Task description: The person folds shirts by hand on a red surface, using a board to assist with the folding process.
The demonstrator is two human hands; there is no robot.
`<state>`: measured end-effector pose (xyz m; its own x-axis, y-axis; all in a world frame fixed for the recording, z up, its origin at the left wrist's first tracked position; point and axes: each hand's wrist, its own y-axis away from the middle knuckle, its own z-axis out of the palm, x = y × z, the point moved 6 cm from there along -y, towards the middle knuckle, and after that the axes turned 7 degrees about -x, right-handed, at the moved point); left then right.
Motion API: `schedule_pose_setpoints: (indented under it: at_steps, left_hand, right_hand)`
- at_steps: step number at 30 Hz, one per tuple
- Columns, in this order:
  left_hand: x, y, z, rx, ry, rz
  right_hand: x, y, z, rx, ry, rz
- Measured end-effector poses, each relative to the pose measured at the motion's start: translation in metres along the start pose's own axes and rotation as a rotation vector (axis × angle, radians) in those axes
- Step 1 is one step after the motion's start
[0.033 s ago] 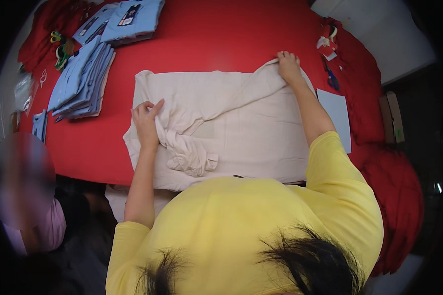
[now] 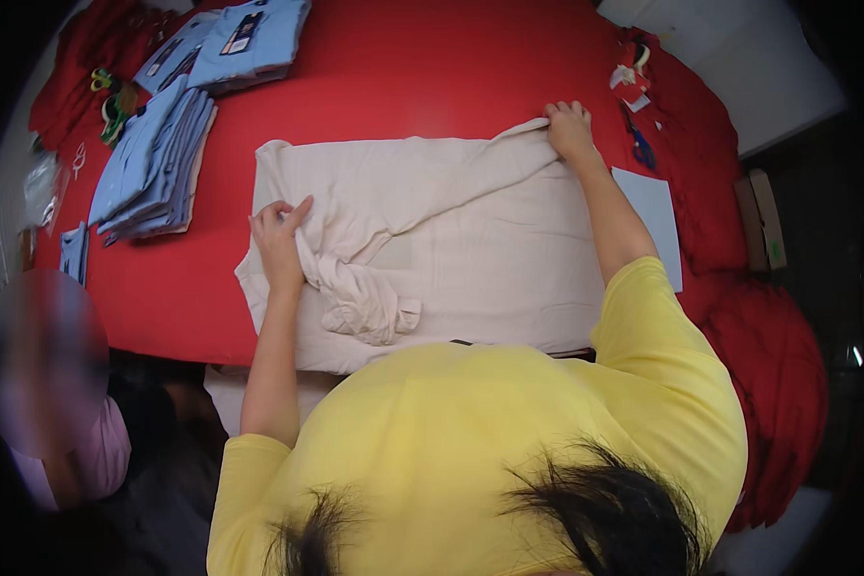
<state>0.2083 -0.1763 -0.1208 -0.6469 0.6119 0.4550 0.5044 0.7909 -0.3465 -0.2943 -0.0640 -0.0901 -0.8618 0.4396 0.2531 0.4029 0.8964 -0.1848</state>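
Note:
A cream shirt [image 2: 490,245] lies spread over the red-covered table in front of me. One sleeve [image 2: 360,307] is crumpled on top of it at the left, its cuff end showing. My left hand [image 2: 278,245] rests on the shirt's left part beside the bunched cloth, thumb held apart from the bent fingers. At the far right corner, my right hand [image 2: 570,132] pinches the shirt's edge, and a fold runs from there diagonally toward the bunched sleeve.
Folded blue shirts [image 2: 154,158] are stacked at the left, with more tagged ones [image 2: 250,43] behind. Green-handled scissors [image 2: 106,82] lie beside them. At right are a white sheet [image 2: 648,221], blue-handled scissors [image 2: 642,149] and rumpled red cloth [image 2: 763,384]. Another person [image 2: 96,451] is at lower left.
The whole view has shifted very slightly. Both hands stay at the same places on the shirt.

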Motion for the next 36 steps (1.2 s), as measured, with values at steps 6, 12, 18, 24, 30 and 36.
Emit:
schedule_pose_setpoints:
  at_steps: [6,12,18,24,30,36]
  left_hand:
    - [-0.011,0.006,-0.005,0.038,0.004,0.04]
    - [-0.024,0.001,-0.005,-0.16,0.054,-0.001]
    - [-0.034,-0.042,-0.031,-0.446,0.038,0.061]
    - [-0.039,-0.105,-0.008,-0.096,-0.161,0.261]
    - [-0.06,-0.113,-0.007,-0.158,-0.285,0.24]
    - [-0.069,-0.114,-0.01,-0.093,-0.28,0.241]
  right_hand:
    - [0.048,0.137,-0.074,0.178,-0.141,0.174]
    - [0.045,0.23,-0.039,-0.155,-0.193,0.318]
    - [0.037,0.177,-0.031,0.028,-0.448,0.314]
    - [0.0,0.123,0.02,-0.019,-0.316,0.336]
    - [0.0,0.125,0.031,-0.072,-0.21,0.427]
    - [-0.001,0.124,0.031,-0.098,-0.184,0.438]
